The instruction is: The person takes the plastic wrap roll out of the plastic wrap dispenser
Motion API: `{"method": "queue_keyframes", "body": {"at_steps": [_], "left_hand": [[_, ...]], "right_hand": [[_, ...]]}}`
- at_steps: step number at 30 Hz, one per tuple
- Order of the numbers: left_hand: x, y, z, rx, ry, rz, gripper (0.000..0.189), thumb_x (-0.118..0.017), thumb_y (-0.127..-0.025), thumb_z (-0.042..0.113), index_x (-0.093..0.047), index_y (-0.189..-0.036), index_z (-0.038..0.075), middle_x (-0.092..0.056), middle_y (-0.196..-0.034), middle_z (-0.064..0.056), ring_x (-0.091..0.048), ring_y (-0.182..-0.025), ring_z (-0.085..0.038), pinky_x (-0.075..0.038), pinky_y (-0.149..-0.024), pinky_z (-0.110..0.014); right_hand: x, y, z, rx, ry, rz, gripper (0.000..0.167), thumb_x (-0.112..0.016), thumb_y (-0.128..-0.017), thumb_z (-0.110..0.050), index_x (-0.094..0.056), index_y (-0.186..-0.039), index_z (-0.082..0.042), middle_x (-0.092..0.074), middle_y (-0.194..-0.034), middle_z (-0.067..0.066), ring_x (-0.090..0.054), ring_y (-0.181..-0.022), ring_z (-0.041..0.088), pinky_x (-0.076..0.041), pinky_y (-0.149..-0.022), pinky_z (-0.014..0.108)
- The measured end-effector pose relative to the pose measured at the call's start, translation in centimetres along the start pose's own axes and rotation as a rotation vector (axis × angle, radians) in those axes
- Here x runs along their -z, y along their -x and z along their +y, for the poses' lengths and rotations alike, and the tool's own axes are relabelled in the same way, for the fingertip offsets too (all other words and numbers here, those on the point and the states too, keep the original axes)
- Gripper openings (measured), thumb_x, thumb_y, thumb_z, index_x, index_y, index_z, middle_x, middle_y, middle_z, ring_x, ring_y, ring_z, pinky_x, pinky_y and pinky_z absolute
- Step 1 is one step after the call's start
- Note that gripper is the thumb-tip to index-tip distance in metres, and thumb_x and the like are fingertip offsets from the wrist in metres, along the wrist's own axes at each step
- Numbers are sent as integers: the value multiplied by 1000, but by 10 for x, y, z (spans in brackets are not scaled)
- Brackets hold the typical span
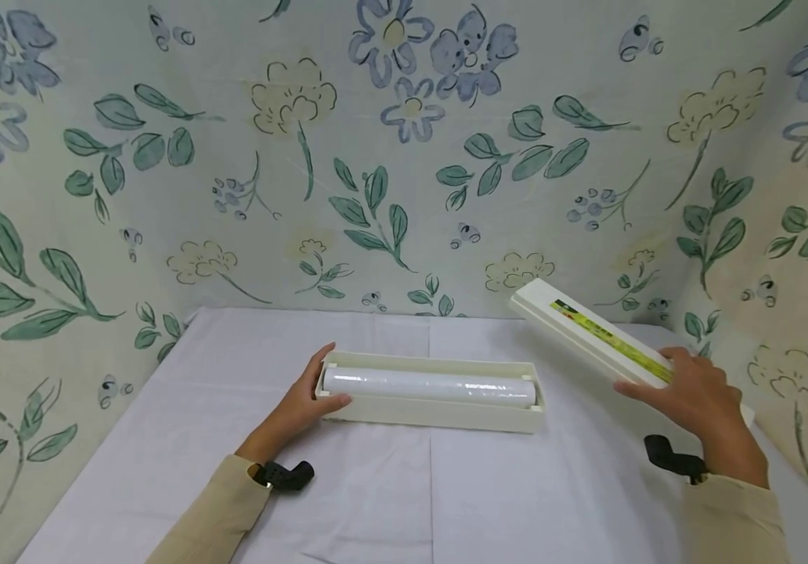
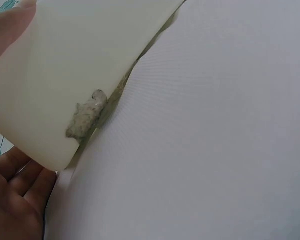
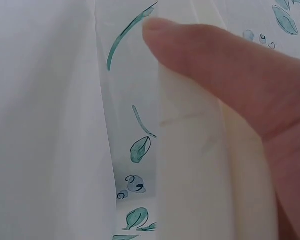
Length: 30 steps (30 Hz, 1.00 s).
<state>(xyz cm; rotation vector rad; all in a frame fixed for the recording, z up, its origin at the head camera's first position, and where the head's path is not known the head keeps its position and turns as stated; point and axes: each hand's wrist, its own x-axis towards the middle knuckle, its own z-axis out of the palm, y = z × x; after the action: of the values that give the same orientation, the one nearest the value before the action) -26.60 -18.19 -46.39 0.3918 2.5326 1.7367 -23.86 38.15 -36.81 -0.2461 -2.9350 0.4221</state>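
Note:
A long cream-white plastic box (image 1: 432, 415) stands on the table with its top off, and a shiny roll of cling film (image 1: 428, 387) lies inside. My left hand (image 1: 298, 403) grips the box's left end, thumb on the front wall, fingers around the end. The left wrist view shows that box wall (image 2: 55, 75) close up, with a ragged greyish patch (image 2: 87, 117) near its lower edge. Off to the right, my right hand (image 1: 703, 392) holds the box's long lid (image 1: 573, 325), tilted above the table; a yellow-green label runs along it. In the right wrist view, the thumb (image 3: 210, 55) presses the lid's edge (image 3: 195, 165).
A white cloth (image 1: 369, 486) with a fold line down its middle covers the table. Floral fabric (image 1: 404, 235) hangs behind and at both sides. Both wrists carry black camera mounts (image 1: 287, 475).

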Motion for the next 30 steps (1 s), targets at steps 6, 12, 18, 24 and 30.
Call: {"method": "queue_keyframes", "body": {"at_steps": [6, 12, 18, 24, 30], "left_hand": [[0, 0, 0, 4, -3, 6, 97, -77, -82, 35, -11, -154, 34, -36, -148, -9, -46, -126, -31, -41, -100, -51], [0, 0, 2, 15, -14, 6, 97, -77, -81, 36, -11, -153, 35, -36, -148, -9, -47, -125, -31, -42, -100, -51], [0, 0, 0, 10, -3, 7, 96, -77, -81, 36, -13, -152, 37, -38, -146, -8, -47, -124, -31, -43, -98, -51], [0, 1, -1, 6, -7, 0, 96, -76, -82, 36, -12, -153, 34, -37, -147, -10, -47, -124, -31, -43, -98, -50], [0, 1, 0, 3, -2, 6, 96, -77, -82, 36, -13, -153, 34, -37, -147, -9, -46, -125, -31, -42, -99, -51]], "right_hand": [[-1, -1, 4, -2, 1, -9, 116, -64, -67, -79, -34, -136, 10, -49, -103, 32, -45, -82, 44, -37, -57, 58], [-4, -1, 9, -5, -3, -17, 117, -65, -67, -78, -33, -136, 11, -48, -104, 34, -45, -82, 45, -37, -57, 58], [-6, -2, 15, -7, -4, -17, 116, -66, -67, -77, -34, -135, 10, -48, -102, 33, -46, -82, 45, -35, -56, 55], [-8, -3, 20, -28, -5, -30, 119, -65, -65, -79, -33, -136, 10, -49, -102, 33, -47, -79, 44, -37, -55, 56], [-11, -3, 23, -64, -14, -34, 122, -67, -62, -80, -33, -136, 10, -49, -100, 32, -45, -79, 44, -36, -54, 54]]}}
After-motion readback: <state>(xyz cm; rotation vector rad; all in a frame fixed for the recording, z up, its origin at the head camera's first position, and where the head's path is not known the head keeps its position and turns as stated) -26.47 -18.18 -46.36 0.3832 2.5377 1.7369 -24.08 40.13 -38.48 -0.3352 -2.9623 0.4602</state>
